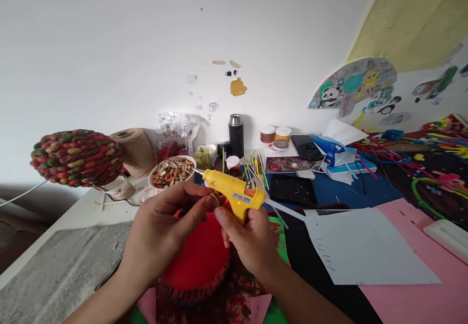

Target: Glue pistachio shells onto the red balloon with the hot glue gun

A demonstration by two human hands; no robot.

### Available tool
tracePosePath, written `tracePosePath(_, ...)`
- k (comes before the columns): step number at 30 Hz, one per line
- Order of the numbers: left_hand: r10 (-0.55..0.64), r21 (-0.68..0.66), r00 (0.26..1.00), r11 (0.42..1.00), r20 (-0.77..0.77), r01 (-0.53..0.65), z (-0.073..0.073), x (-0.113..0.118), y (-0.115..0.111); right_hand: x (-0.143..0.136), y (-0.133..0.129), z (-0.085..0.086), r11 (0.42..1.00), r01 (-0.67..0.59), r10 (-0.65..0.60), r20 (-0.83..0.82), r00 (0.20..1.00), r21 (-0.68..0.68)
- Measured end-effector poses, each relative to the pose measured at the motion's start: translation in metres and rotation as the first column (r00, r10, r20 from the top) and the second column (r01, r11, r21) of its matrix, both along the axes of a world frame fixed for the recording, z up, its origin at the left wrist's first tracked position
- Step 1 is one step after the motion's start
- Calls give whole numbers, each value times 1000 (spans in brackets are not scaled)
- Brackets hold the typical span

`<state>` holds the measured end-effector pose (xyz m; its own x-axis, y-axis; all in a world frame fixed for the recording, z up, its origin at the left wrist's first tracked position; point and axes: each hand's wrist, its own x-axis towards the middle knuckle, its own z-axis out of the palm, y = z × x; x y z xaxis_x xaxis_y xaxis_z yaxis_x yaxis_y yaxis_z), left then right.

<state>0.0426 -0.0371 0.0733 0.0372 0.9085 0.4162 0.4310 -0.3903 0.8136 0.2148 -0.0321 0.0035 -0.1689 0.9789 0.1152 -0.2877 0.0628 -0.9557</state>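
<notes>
My right hand (pixel 254 241) is wrapped around the handle of a yellow hot glue gun (pixel 228 186), whose metal nozzle points to the upper left. A white glue stick (pixel 283 208) sticks out of its back end. Close beside it, my left hand (pixel 161 231) pinches a small brownish piece (pixel 215 198), perhaps a shell, between thumb and fingers. Below both hands lies a round red-topped object (pixel 199 253) with dark marks along its side, partly covered by my left hand. It rests on a paint-stained sheet (pixel 237 292) with green edges.
Behind my hands stands a bowl (pixel 194 160) of small shells. A twine spool (pixel 135 151), a colourful ball-shaped craft (pixel 76 158) and a black bottle (pixel 236 136) line the wall side. To the right lie a phone (pixel 306 147), a black tray (pixel 292 190) and white paper (pixel 369 246).
</notes>
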Motion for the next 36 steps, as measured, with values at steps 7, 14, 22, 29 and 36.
tracePosePath(7, -2, 9, 999, 1000, -38, 3, 2, 3, -1, 1, 2, 5, 998, 59, -59, 7, 998, -29)
tracePosePath(14, 157, 239, 955, 966, -252, -96, -4, -1, -2, 0, 1, 2, 998, 68, -68, -22, 997, -12)
tracePosePath(22, 110, 199, 959, 978, -262, -58, -1, -1, -2, 0, 2, 6, 998, 69, -69, 0, 998, 0)
tracePosePath(29, 140, 225, 950, 971, -279, -77, 3, 2, -1, -1, 0, 4, 997, 72, -72, 7, 997, 14)
tracePosePath(36, 132, 231, 943, 971, -306, -61, -2, 1, -3, 0, 0, 5, 997, 82, -82, 17, 997, -6)
